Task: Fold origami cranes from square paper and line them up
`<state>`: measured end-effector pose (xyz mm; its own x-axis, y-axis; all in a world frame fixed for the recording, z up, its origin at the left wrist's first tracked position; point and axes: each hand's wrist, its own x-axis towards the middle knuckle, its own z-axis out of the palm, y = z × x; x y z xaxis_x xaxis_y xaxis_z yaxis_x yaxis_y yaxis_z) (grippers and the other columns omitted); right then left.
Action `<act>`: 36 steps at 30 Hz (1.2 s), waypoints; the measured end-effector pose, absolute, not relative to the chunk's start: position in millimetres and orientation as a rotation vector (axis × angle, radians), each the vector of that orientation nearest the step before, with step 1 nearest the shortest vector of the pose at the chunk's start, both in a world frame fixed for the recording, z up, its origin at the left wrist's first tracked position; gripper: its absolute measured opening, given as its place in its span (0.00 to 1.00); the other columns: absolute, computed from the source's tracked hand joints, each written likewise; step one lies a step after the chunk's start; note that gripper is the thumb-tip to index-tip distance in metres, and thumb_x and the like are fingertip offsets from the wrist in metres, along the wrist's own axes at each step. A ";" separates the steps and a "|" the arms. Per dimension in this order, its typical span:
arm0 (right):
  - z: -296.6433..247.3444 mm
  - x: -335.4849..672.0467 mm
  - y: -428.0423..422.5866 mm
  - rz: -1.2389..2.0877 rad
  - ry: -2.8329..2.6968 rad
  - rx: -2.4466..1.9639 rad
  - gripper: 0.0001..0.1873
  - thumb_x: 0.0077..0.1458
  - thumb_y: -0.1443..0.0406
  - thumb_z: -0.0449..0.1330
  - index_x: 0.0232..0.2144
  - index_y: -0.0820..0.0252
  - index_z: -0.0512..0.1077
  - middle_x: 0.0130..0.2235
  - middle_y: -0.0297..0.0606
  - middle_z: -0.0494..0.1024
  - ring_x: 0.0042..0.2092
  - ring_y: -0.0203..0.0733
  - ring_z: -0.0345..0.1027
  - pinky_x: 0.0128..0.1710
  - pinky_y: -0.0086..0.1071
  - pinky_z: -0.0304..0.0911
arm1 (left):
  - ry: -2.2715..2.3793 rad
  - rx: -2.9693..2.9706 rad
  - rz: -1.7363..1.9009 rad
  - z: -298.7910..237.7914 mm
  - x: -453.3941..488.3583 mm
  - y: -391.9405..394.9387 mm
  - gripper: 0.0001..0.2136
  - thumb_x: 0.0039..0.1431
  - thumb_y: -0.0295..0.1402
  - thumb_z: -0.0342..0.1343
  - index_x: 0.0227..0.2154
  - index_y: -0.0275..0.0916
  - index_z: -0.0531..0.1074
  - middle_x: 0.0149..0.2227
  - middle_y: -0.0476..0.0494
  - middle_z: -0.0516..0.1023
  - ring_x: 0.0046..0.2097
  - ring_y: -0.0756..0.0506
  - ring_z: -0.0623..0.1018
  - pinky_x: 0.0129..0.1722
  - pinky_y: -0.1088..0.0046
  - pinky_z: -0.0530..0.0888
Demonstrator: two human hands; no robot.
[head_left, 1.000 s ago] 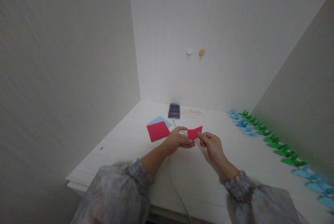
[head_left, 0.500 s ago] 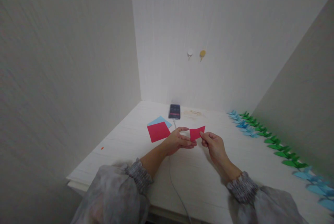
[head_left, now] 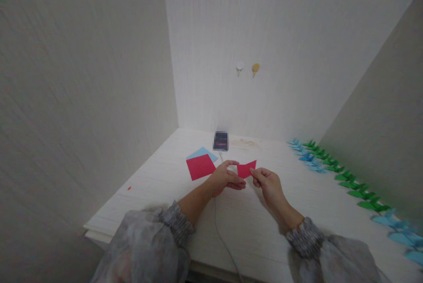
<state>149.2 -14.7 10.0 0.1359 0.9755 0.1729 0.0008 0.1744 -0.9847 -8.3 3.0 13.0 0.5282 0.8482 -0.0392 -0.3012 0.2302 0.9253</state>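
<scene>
“Grey sleeves (head_left: pixel 142 243) with gathered cuffs (head_left: pixel 304 235) came nearest to us, didn't they?”

“They did, and between them we saw a thin cable (head_left: pixel 228 250) run toward the front edge of the white tabletop (head_left: pixel 259 243).”

“What were the hands doing?”

“The right hand (head_left: pixel 268 182) pinched the right end of a small red paper (head_left: pixel 244 170) between thumb and finger. The left hand (head_left: pixel 226 178) was at the paper's left end, its fingers parted above and below; whether it gripped, we couldn't tell.”

“So we had the paper between the two hands, over the middle of the tabletop. And to the left?”

“A reddish scrap (head_left: pixel 129 188) lay well apart, near the left edge. Just past the left hand we noticed a larger red sheet (head_left: pixel 200 167) partly covering a light blue sheet (head_left: pixel 204 151).”

“And along the right side?”

“Folded paper figures: light blue ones (head_left: pixel 405 239) nearest, then green ones (head_left: pixel 358 192) stretching back, with more blue figures (head_left: pixel 307 156) beside them at the far end.”

“Farthest off?”

“A phone (head_left: pixel 220 141), its screen pixelated, lay close to the back wall (head_left: pixel 211 54). On that wall we spotted a white hook (head_left: pixel 239 67) and, to its right, a yellow hook (head_left: pixel 255 67).”
</scene>
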 end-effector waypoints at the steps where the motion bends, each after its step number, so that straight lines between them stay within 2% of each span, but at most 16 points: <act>1: 9.8 149.0 -14.7 0.992 -1.178 -1.133 0.17 0.41 0.56 0.59 0.12 0.61 0.62 0.12 0.28 0.61 0.16 0.29 0.48 0.18 0.27 0.43 | 0.621 1.062 0.869 13.7 -8.4 2.9 0.31 0.34 0.27 0.63 0.44 0.36 0.55 0.24 0.43 0.75 0.26 0.45 0.76 0.29 0.68 0.72; 8: 10.9 151.8 -12.4 1.030 -1.175 -1.073 0.17 0.43 0.58 0.59 0.13 0.61 0.61 0.13 0.27 0.60 0.17 0.29 0.48 0.19 0.27 0.43 | 0.621 1.070 0.899 17.3 -6.2 1.8 0.29 0.36 0.28 0.62 0.43 0.36 0.54 0.25 0.43 0.75 0.27 0.46 0.76 0.29 0.69 0.72; 13: 12.1 149.6 -15.2 1.088 -1.214 -1.029 0.15 0.43 0.59 0.59 0.14 0.62 0.63 0.14 0.27 0.60 0.17 0.29 0.48 0.19 0.26 0.43 | 0.613 1.051 0.799 18.2 -4.0 1.0 0.24 0.42 0.34 0.58 0.41 0.36 0.56 0.27 0.41 0.75 0.28 0.46 0.76 0.30 0.68 0.71; 16: 10.7 144.6 -17.6 1.093 -1.260 -1.057 0.15 0.42 0.58 0.59 0.15 0.62 0.64 0.13 0.27 0.60 0.17 0.29 0.49 0.18 0.26 0.43 | 0.618 1.061 0.906 13.5 -2.9 2.6 0.24 0.38 0.31 0.61 0.40 0.37 0.57 0.29 0.44 0.75 0.28 0.49 0.75 0.32 0.72 0.70; 20: 9.3 139.2 -18.4 1.066 -1.336 -1.123 0.17 0.42 0.55 0.58 0.14 0.61 0.63 0.13 0.27 0.60 0.16 0.29 0.49 0.18 0.26 0.43 | 0.656 1.120 0.978 4.8 -3.3 6.6 0.27 0.35 0.29 0.62 0.41 0.35 0.58 0.23 0.47 0.74 0.24 0.49 0.74 0.25 0.77 0.68; 27: 7.2 140.6 -16.6 1.069 -1.428 -1.165 0.18 0.42 0.54 0.57 0.14 0.61 0.62 0.13 0.27 0.61 0.16 0.29 0.50 0.17 0.26 0.43 | 0.708 1.094 0.993 3.6 -3.8 8.4 0.30 0.33 0.27 0.63 0.42 0.34 0.55 0.21 0.48 0.73 0.22 0.49 0.74 0.25 0.74 0.69; 36: 5.8 140.8 -18.3 1.159 -1.391 -1.134 0.18 0.43 0.55 0.57 0.13 0.60 0.60 0.11 0.26 0.58 0.15 0.29 0.46 0.16 0.26 0.40 | 0.712 1.112 1.007 3.9 -3.1 5.1 0.31 0.33 0.25 0.63 0.42 0.34 0.54 0.19 0.49 0.73 0.21 0.48 0.74 0.27 0.70 0.70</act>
